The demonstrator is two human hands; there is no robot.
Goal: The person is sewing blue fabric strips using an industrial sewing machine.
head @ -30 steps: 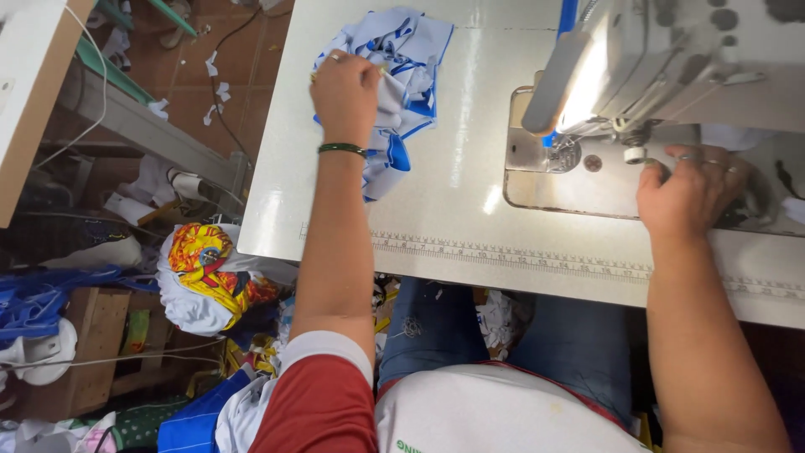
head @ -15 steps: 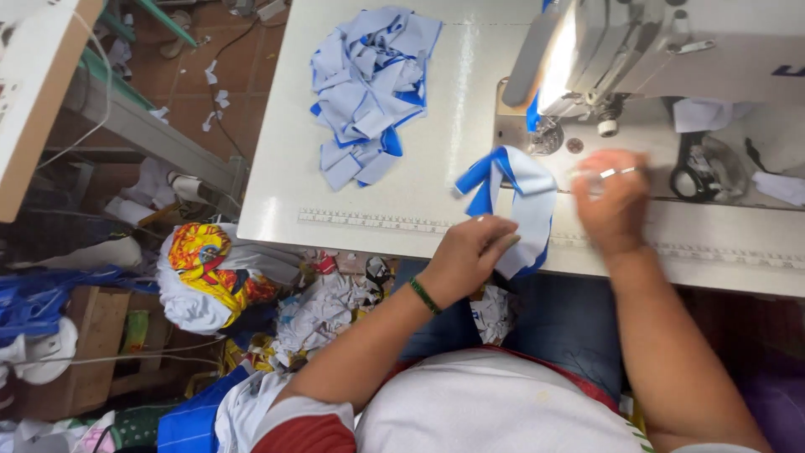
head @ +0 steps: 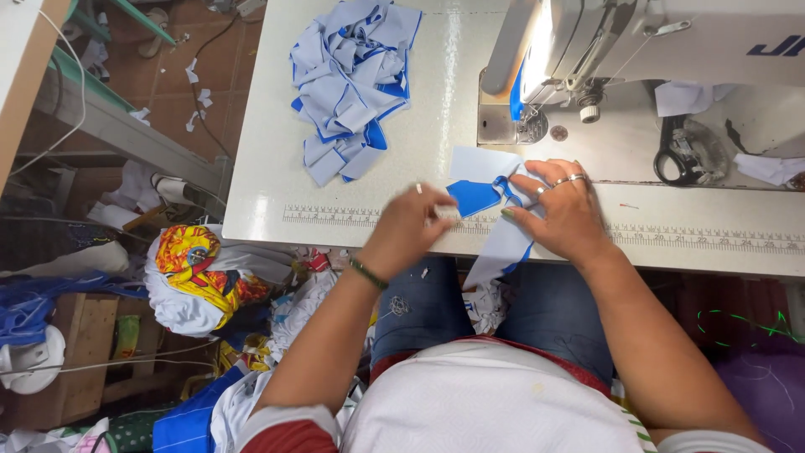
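Note:
A white and blue fabric piece [head: 482,197] lies at the table's front edge, with its tail hanging over the edge. My left hand [head: 411,228] pinches its left end, fingers closed on the cloth. My right hand [head: 563,210], with rings on it, presses flat on the right part of the same piece. Just beyond it stands the sewing machine [head: 637,46], its needle area [head: 532,126] lit. A pile of blue and white fabric pieces [head: 352,80] sits at the far left of the table.
Black scissors [head: 677,153] lie on the machine bed to the right. A ruler strip [head: 671,239] runs along the white table's front edge. Left of the table, on the floor, are a bundle of yellow and red cloth [head: 197,268] and scraps.
My left hand left the pile and came to the front edge. Both hands now hold one white and blue piece flat on the table near the needle.

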